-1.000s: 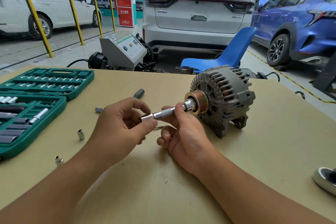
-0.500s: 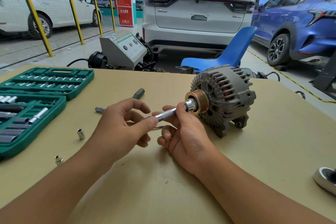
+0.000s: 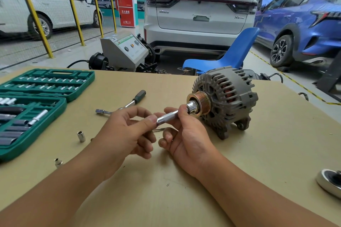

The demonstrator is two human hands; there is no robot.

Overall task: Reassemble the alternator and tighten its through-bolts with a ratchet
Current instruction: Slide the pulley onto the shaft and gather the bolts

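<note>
- Your left hand [image 3: 127,132] has slid up the extension bar [image 3: 167,116] since a second ago; its thumb now pinches the free end, the square tip no longer showing.
- Your right hand [image 3: 186,134] pinches the bar by the socket [image 3: 191,107], seated on the pulley [image 3: 201,103] nut.
- Likely hand-spinning; ratchet [image 3: 129,104] lies unused behind.
- Alternator [image 3: 228,96], grey and finned, stands mid-table [image 3: 258,153], copper windings visible.

Car repair workshop: parked cars [image 3: 199,11], socket set [image 3: 31,105], workbench [image 3: 258,162].
</note>
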